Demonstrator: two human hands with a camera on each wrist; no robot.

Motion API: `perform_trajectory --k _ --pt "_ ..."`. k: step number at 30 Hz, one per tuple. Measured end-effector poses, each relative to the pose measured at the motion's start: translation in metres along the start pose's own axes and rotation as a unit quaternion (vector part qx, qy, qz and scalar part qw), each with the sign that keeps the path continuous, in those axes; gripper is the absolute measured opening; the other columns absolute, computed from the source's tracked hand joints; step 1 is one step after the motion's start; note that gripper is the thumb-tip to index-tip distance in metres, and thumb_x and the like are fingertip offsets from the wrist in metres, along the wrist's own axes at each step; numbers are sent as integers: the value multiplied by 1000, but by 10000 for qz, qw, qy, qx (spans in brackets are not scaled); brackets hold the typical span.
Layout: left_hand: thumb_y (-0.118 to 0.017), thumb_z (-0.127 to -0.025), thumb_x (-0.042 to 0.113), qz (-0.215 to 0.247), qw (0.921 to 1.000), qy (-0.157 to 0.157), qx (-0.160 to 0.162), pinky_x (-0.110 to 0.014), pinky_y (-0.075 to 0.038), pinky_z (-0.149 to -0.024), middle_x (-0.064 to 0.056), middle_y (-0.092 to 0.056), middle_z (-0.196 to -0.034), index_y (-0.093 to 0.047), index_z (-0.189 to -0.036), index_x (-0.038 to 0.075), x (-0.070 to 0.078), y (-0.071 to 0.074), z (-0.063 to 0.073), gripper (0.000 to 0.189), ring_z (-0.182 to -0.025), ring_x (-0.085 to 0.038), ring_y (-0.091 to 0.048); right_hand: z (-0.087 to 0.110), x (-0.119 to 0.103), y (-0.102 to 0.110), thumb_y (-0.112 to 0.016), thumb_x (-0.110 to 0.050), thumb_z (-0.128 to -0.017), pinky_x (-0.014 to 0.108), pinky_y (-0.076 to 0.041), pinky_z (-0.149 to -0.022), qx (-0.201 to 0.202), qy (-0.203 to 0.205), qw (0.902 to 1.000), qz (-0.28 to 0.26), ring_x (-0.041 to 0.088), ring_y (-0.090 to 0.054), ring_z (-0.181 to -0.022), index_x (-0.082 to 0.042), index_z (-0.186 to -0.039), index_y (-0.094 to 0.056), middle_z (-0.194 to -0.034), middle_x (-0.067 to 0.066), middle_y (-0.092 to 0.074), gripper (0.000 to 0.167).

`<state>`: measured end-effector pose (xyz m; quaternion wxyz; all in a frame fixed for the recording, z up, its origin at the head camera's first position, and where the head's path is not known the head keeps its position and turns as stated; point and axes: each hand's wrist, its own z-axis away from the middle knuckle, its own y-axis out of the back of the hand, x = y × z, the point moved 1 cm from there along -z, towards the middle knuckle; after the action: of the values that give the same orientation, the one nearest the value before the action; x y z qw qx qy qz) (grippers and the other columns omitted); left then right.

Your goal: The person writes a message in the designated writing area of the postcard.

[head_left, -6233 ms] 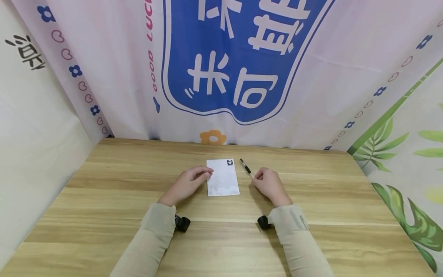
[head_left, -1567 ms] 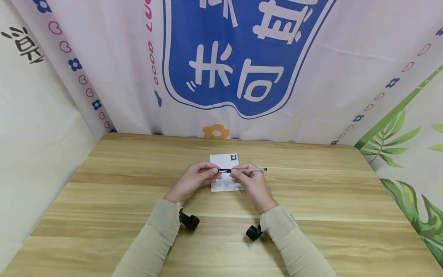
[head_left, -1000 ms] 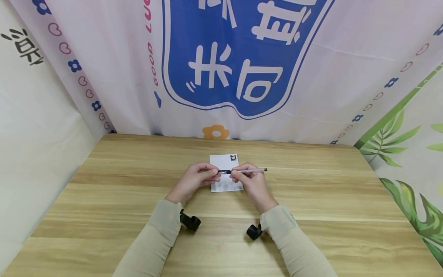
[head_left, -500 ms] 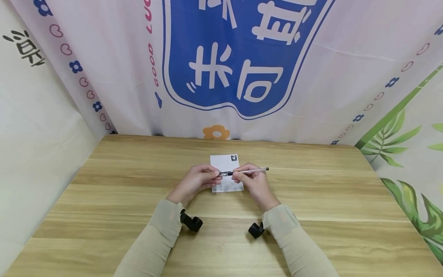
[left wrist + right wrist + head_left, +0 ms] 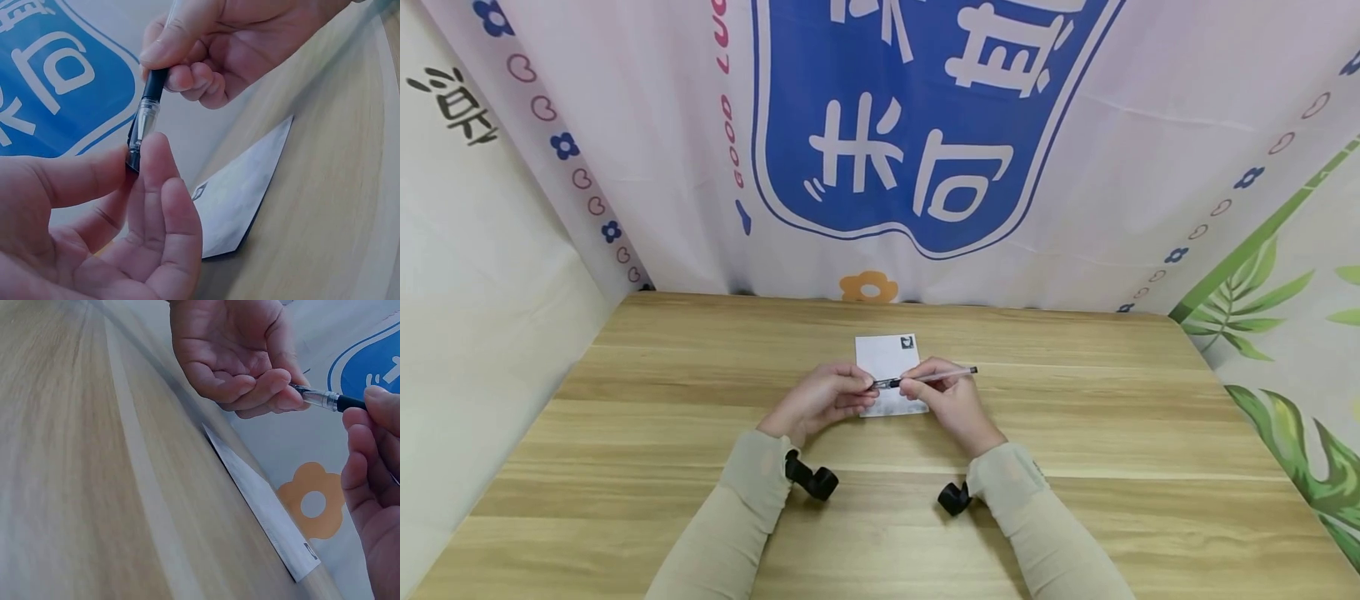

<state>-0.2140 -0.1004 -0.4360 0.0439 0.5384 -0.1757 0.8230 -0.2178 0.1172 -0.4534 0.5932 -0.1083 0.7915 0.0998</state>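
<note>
Both hands hold a slim pen [image 5: 946, 374] sideways above a small white card [image 5: 886, 354]. My left hand [image 5: 829, 395] pinches the clear cap [image 5: 147, 119] with its black clip at the pen's left end, thumb against fingers. My right hand [image 5: 953, 402] pinches the pen by its black grip [image 5: 350, 404], and the barrel's dark end sticks out to the right. Through the cap the pen's tip shows in the left wrist view. The card lies flat on the table with a dark stamp-like print [image 5: 907, 342] at its upper right corner; the hands cover part of its sides.
The wood-grain table [image 5: 700, 517] stretches around the hands. Behind it hangs a printed curtain [image 5: 685, 167] with a blue panel, and leaf-patterned cloth [image 5: 1247, 325] is at the right. Black wrist cameras [image 5: 822, 483] sit at both cuffs.
Earlier the pen lay right of the card with only the right hand on it, the left hand at the card's edge. Both hands now hold it over the card, slightly lower than a second ago.
</note>
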Motion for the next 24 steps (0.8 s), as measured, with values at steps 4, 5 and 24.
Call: perform_trajectory --k 4,5,24 --pt "-56 -100 1 119 9999 47 -100 -25 -58 -76 -6 -70 -87 -64 -97 2 -1 0 0 8 -76 -11 -69 1 -2 0 -76 -5 -90 25 -56 -74 -83 141 9997 202 14 -67 -79 7 -95 -71 -90 9 -73 14" --pt "-56 -100 1 138 9998 44 -114 -25 -58 -75 -6 -70 -86 -64 -97 2 -1 -1 -1 9 -75 -11 -69 1 -2 1 -76 -5 -91 25 -56 -73 -100 174 9994 266 14 -67 -79 6 -95 -72 -91 9 -73 12" --pt "-52 -102 1 378 9981 287 -388 -20 -55 -69 -1 -70 -80 -64 -90 9 2 0 2 18 -69 -7 -66 5 -12 2 -72 -7 -94 26 -55 -73 -484 492 9924 1022 14 -66 -82 -3 -95 -75 -95 9 -74 5"
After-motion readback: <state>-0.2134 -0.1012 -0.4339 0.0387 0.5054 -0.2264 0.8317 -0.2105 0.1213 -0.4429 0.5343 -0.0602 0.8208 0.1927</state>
